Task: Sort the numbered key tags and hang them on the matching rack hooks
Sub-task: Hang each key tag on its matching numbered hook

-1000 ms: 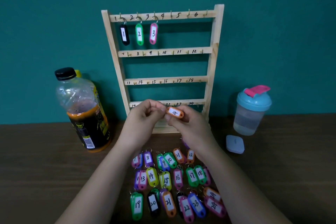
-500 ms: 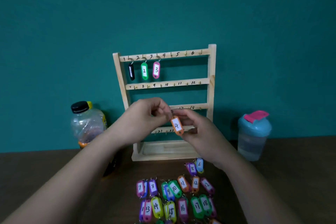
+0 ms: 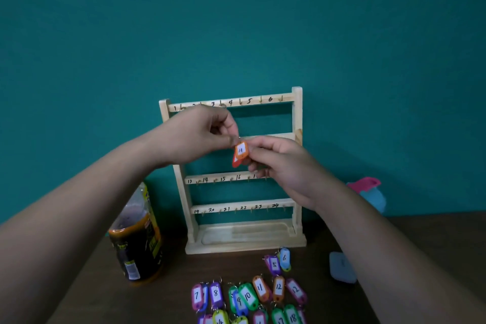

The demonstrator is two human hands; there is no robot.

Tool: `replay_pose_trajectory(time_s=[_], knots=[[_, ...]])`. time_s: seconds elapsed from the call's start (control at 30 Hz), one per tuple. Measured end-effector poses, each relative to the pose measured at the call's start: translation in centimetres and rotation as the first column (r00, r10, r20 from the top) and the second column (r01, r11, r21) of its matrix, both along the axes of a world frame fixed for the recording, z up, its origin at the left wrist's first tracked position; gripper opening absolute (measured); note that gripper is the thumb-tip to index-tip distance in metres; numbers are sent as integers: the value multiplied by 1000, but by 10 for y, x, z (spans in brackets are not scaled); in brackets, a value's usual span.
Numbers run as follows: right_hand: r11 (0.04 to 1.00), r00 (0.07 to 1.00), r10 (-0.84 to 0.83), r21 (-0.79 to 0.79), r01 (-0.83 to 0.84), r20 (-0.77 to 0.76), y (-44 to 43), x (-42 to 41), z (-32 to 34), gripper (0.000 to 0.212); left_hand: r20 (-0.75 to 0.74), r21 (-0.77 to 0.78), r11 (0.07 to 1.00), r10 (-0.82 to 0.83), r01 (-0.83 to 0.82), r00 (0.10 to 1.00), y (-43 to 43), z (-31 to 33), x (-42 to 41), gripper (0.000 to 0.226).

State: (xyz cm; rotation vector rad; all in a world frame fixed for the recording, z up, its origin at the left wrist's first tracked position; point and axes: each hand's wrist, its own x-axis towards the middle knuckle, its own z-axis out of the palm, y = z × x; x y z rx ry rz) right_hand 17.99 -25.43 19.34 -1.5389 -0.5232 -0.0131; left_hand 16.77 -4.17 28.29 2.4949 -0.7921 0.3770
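The left hand [image 3: 207, 134] and right hand [image 3: 278, 163] meet in front of the rack [image 3: 297, 139], both clamped on the orange tag 4 [image 3: 241, 151]. The left pinches it at the ring end. The right pinches its right edge, and its other fingers curl below. The tag is in the air, tilted, level with the gap between the second and third rails. A red edge shows just behind its lower left corner.

The left hand covers the left part of the top rail. To its right, the hooks by 4, 5 and 6 stand bare, with open teal wall above and beside them. The lower rails, marked 13 to 18 and 19 to 24, carry bare hooks. The rack's base tray sits at the far side of the desk [image 3: 447, 231].

Near the base, tags 5 [image 3: 274, 264] and 6 [image 3: 284, 258] lie touching. Nearer again, rows of tags from 7 [image 3: 196, 296] to 12 [image 3: 278, 287] and beyond run off the bottom edge.

On the left, a bottle [image 3: 136, 244] stands just beside the rack, under the left forearm. On the right, a shaker [image 3: 368, 192] is partly hidden behind the right forearm. A small pale pad [image 3: 342, 267] lies on the desk near it.
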Motion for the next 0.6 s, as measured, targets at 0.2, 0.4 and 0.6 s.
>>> replay_pose_trajectory(time_s=[0.2,0.4,0.6], knots=[[998,996,59,29,-57,-71,6,6,18,31,70,111,993,22,-29,997,-3,21,3,8],[994,993,-94,-49,98,70,9,9,27,9,65,99,995,24,-30,998,-4,29,6,6],[933,924,-298,-131,335,240,9,13,37,15,113,70,995,61,-70,992,0,36,5,10]])
